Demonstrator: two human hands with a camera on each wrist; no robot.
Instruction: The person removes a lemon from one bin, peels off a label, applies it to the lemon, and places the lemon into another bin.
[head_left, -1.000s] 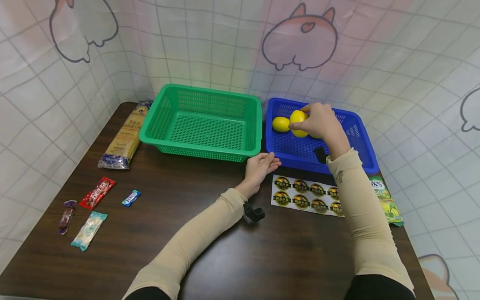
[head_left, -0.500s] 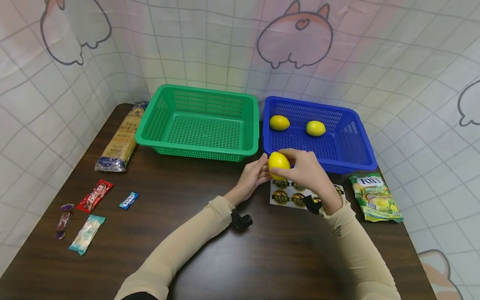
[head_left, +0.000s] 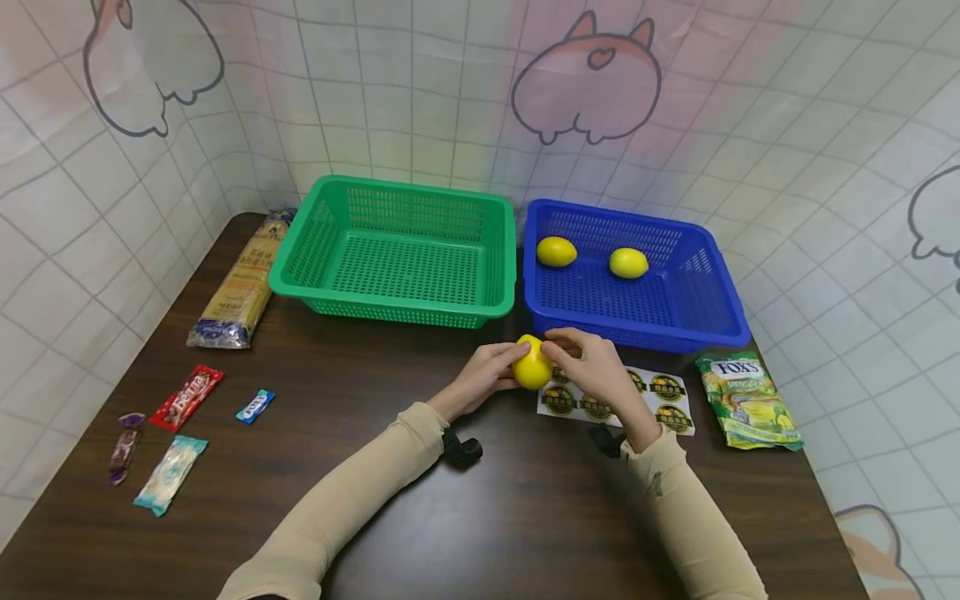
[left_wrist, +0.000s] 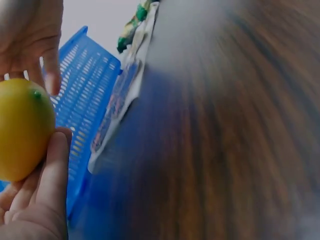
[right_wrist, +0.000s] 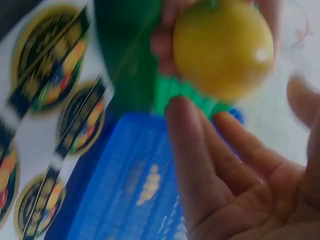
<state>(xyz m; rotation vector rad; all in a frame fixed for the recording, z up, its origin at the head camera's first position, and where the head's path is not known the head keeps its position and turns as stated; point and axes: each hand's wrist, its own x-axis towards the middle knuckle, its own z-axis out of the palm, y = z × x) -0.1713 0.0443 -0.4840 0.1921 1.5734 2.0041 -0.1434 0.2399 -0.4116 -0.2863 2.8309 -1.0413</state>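
A yellow lemon [head_left: 531, 367] is held just above the dark table [head_left: 480, 517], in front of the blue basket [head_left: 637, 337]. My left hand [head_left: 486, 377] grips it from the left; the left wrist view shows the lemon [left_wrist: 22, 130] cradled in the left fingers [left_wrist: 50, 175]. My right hand [head_left: 592, 367] is beside it on the right, fingertips at its top. In the right wrist view the right fingers [right_wrist: 200, 150] are spread, with a gap to the lemon [right_wrist: 222, 47]. Two more lemons [head_left: 557, 251] [head_left: 628, 262] lie in the blue basket.
A green basket [head_left: 397, 308] stands left of the blue one. A sticker sheet [head_left: 663, 400] lies under my right hand and a Fox's candy bag [head_left: 746, 400] to its right. A noodle pack [head_left: 243, 283] and several wrapped sweets [head_left: 187, 396] lie at the left.
My right hand lifted a lemon out of the blue basket and brought it down in front. My left hand rose from the table and took hold of it; the right fingers have loosened.
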